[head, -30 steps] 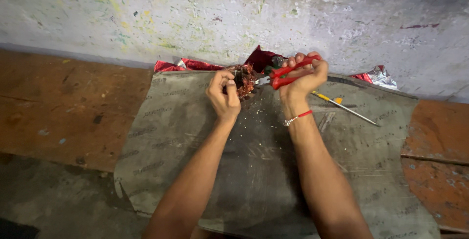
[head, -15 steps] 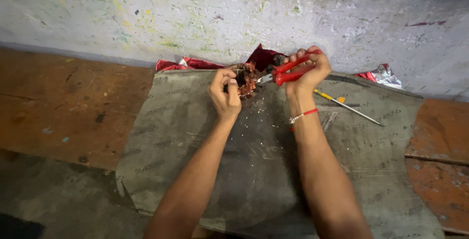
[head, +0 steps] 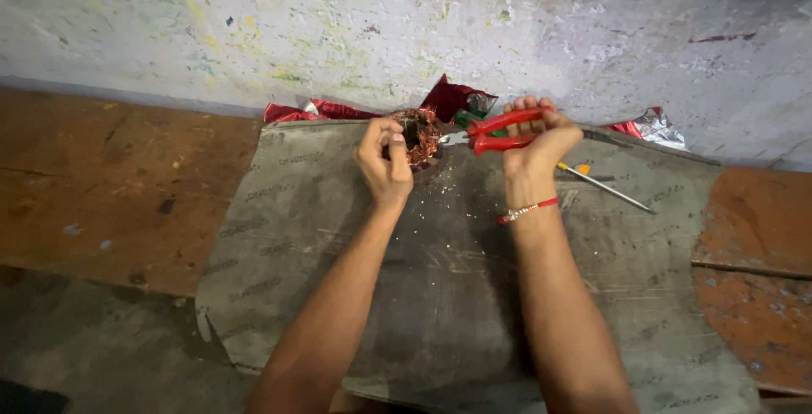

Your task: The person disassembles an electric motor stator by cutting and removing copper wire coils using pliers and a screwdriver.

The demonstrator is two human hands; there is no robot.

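Both hands work close together near the far edge of a grey mat [head: 338,279]. Curled around a small round bundle of copper-coloured winding [head: 419,135], the left hand [head: 385,164] has its fingers and thumb closed on the bundle's near side, holding it just above the mat. Level with it and just to its right, the right hand [head: 537,143] is closed around the red handles of a pair of pliers [head: 499,131], whose metal nose points left and reaches the bundle's right side (whether the tips actually bite into the wire is too small to tell). A red thread bracelet [head: 529,209] circles the right wrist. Beyond that hand a thin screwdriver [head: 605,188] lies on the mat, well clear of the bundle. Crumpled red foil wrappers [head: 313,110] sit along the foot of the paint-flecked wall [head: 406,25]. Fine bright flecks dot the mat between the forearms.
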